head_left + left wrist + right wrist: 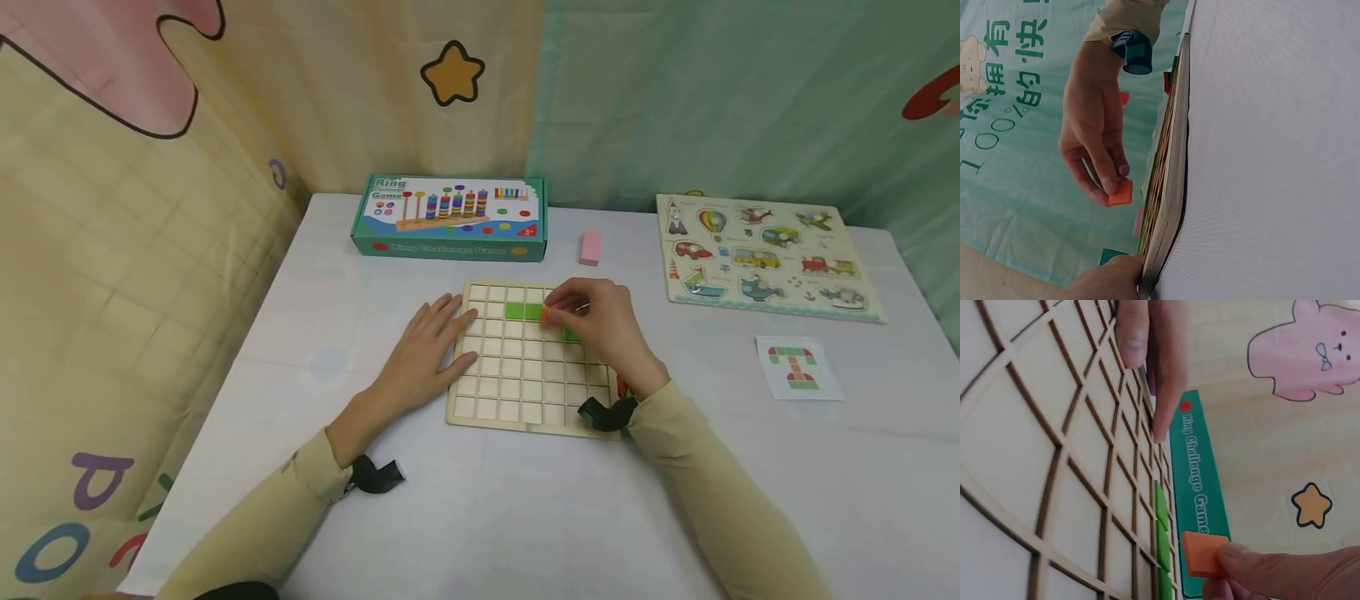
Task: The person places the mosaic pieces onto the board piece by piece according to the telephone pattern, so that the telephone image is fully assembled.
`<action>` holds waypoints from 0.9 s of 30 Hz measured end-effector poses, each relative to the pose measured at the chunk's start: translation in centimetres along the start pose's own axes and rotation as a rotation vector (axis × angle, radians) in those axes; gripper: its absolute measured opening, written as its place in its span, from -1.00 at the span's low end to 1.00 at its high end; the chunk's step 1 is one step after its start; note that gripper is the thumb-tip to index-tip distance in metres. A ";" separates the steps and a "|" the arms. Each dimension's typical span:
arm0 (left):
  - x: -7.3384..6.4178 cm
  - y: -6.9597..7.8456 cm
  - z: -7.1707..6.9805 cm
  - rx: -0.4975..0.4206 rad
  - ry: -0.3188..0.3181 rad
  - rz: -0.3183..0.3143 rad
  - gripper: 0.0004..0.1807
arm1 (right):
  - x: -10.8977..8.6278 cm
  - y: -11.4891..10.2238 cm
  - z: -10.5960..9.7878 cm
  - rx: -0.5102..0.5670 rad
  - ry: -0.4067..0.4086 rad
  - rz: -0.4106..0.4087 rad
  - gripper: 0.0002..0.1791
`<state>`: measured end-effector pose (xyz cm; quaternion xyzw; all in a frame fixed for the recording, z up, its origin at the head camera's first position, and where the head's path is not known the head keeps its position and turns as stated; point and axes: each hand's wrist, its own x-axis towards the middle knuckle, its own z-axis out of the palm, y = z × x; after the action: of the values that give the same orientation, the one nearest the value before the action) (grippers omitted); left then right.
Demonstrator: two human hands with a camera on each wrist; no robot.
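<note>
A wooden grid board [532,428] with square cells lies in front of the person. The left hand [422,354] rests along its left side with straight, spread fingers. The right hand [600,321] pinches an orange square tile [1207,553] between thumb and fingertips, close over the upper part of the board. Two green tiles [522,312] sit side by side in cells just left of that tile. Another green piece [572,335] shows partly beneath the right hand. Red and green pieces [624,388] are half hidden by the right wrist at the board's right side.
Behind the board stand a green Ring Challenge Game box [450,218] and a pink block [590,248]. To the right lie a picture puzzle board [765,258] with vehicles and a white card [799,368] with a red and green block pattern. Printed curtains [675,92] surround the table.
</note>
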<state>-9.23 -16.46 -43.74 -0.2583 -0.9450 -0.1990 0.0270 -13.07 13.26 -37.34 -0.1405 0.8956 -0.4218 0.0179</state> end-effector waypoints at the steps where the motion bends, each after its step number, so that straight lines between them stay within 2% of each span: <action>1: 0.0 0.0 0.0 0.002 0.000 -0.002 -0.26 | 0.0 0.1 0.4 0.011 -0.008 -0.003 -0.86; 5: 0.0 0.0 -0.2 0.004 -0.003 -0.007 -0.25 | 0.0 0.4 1.6 0.010 -0.017 -0.018 -0.88; 10: 0.1 0.0 -0.2 0.004 -0.003 -0.009 -0.25 | -0.1 0.3 2.5 -0.063 0.002 -0.074 -0.91; 20: 0.1 0.0 -0.2 -0.009 -0.004 -0.012 -0.26 | -0.4 -0.1 2.9 -0.152 -0.035 -0.092 -0.89; 27: 0.1 -0.1 0.1 -0.013 -0.010 -0.017 -0.27 | -0.8 -0.9 3.0 -0.268 -0.051 -0.107 -0.88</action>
<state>-9.31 -16.46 -43.84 -0.2516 -0.9459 -0.2042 0.0189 -11.65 10.67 -38.66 -0.1996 0.9344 -0.2949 -0.0009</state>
